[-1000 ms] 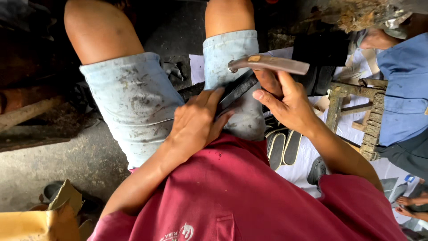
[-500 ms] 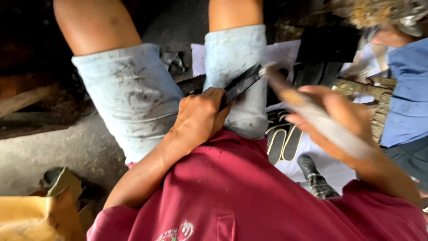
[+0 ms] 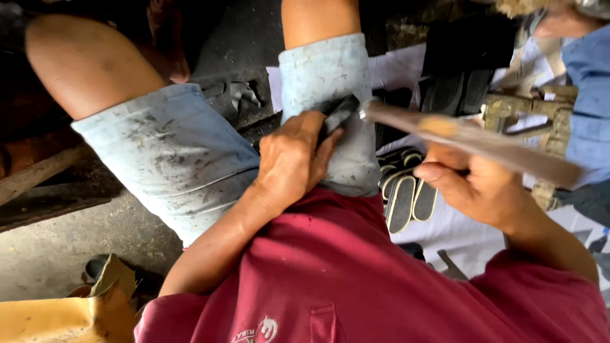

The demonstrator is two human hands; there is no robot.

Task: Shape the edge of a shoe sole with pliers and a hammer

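Note:
I sit with my knees apart in pale stained denim shorts and a dark red shirt. My left hand (image 3: 293, 157) presses a small black piece (image 3: 338, 113) against my right thigh, fingers closed over it. My right hand (image 3: 478, 185) grips the wooden handle of a hammer (image 3: 470, 138). The hammer is blurred with motion, and its metal head meets the black piece near my left fingertips.
Black shoe soles with pale outlines (image 3: 406, 197) lie on white paper (image 3: 457, 235) below my right thigh. A rusty metal stand (image 3: 527, 121) sits to the right, beside another person's blue sleeve (image 3: 588, 95). Yellow cardboard (image 3: 63, 317) lies lower left. Dark scraps (image 3: 235, 95) rest between my knees.
My right hand swung the hammer up and then down onto the black piece. My left hand slid the piece further onto my thigh and kept hold of it.

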